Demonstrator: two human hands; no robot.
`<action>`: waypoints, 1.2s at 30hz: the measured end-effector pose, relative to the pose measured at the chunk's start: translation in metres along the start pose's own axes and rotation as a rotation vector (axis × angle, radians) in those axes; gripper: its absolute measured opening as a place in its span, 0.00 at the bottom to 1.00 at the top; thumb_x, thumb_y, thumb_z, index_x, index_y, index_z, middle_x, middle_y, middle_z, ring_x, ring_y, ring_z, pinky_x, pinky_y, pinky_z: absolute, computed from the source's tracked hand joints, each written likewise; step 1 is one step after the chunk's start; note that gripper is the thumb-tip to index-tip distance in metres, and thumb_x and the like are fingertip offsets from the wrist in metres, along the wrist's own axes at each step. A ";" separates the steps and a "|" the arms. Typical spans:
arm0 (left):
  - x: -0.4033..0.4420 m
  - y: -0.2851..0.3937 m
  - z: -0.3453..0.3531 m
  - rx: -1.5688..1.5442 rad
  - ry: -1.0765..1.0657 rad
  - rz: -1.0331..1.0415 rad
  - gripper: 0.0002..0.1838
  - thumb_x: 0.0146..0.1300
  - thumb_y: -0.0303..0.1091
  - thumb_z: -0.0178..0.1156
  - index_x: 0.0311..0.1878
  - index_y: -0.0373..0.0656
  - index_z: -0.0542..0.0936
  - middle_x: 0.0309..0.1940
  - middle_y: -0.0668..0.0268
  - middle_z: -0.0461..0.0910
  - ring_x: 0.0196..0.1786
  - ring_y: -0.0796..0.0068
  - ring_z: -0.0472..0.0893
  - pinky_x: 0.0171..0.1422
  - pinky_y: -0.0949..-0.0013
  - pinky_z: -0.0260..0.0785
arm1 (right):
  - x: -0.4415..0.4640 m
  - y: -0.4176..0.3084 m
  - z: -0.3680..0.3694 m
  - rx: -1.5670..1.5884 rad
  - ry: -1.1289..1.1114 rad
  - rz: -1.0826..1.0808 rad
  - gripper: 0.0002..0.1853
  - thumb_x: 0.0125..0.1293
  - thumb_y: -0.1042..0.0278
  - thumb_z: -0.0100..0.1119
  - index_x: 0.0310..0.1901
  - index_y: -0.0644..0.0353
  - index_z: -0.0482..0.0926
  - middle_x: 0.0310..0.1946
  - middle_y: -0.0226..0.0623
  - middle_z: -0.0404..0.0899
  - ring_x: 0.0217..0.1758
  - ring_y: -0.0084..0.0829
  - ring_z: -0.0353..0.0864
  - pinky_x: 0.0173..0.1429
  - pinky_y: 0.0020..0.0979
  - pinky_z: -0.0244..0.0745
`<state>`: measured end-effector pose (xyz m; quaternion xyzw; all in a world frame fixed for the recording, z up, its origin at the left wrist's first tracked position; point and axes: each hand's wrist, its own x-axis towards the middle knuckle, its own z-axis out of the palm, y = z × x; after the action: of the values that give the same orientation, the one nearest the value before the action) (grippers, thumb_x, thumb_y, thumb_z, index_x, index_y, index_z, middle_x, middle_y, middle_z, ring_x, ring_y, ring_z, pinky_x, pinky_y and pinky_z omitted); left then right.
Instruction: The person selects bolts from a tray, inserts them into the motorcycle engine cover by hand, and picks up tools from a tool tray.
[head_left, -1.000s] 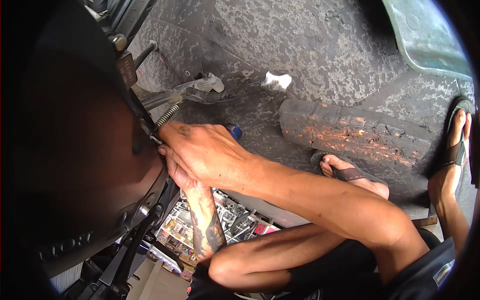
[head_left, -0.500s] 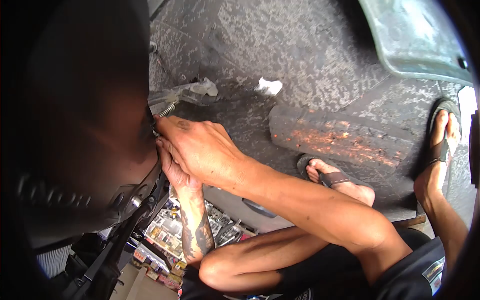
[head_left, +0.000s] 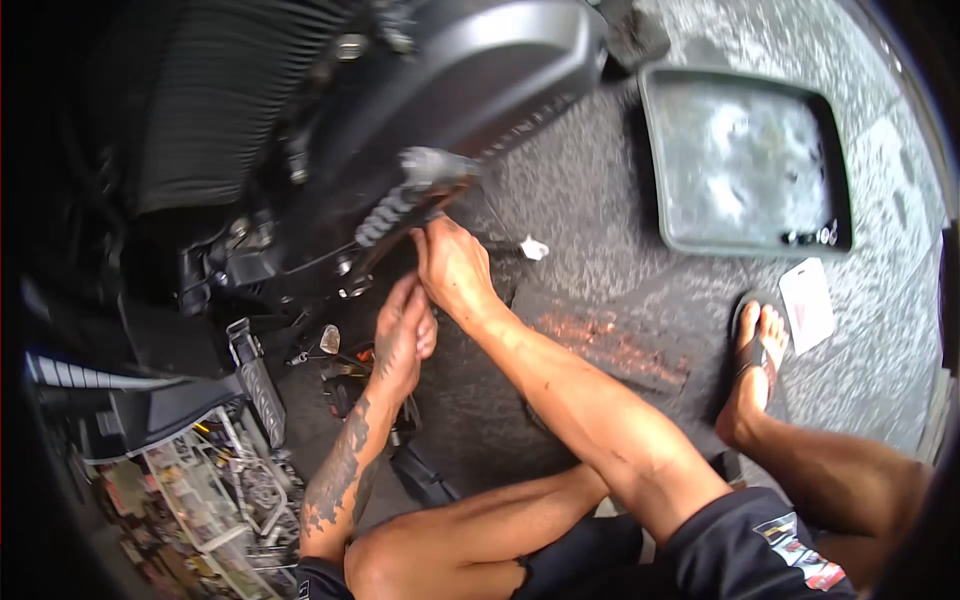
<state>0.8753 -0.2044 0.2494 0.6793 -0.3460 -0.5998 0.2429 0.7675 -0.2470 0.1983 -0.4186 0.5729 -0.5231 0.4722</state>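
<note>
Part of a motorcycle, with a dark rounded engine cover (head_left: 470,110), fills the upper left of the head view. My right hand (head_left: 456,268) reaches up to the lower edge of the machine, just below a blurred grey metal part (head_left: 430,168). Its fingers are bent in, and their tips are partly hidden there. Slightly lower and to the left, my left hand (head_left: 403,325) is close beside the right one, fingers curled in. Whatever it may hold is too small or hidden to name.
A grey-green tray (head_left: 656,165) with small metal parts (head_left: 810,237) lies on the floor at upper right. Near it are a white card (head_left: 808,305) and my sandalled foot (head_left: 760,345). A worn block (head_left: 610,345) and a white scrap (head_left: 534,247) lie beyond my right forearm. A parts rack (head_left: 230,500) stands lower left.
The view has swung, bringing the engine cover and whole tray into sight. My hands, pressed together by a spring before, are now slightly apart, the left lower than the right.
</note>
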 end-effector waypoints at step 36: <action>0.043 -0.071 0.068 -0.181 -0.119 0.008 0.31 0.74 0.53 0.32 0.61 0.34 0.68 0.43 0.69 0.72 0.39 0.81 0.71 0.39 0.77 0.64 | -0.060 0.089 -0.086 -0.099 -0.206 -0.014 0.12 0.55 0.67 0.61 0.40 0.58 0.74 0.35 0.41 0.76 0.37 0.47 0.80 0.38 0.43 0.75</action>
<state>0.8225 -0.1857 0.1573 0.6164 -0.3070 -0.6668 0.2850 0.6968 -0.1620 0.1164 -0.4970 0.5436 -0.4516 0.5036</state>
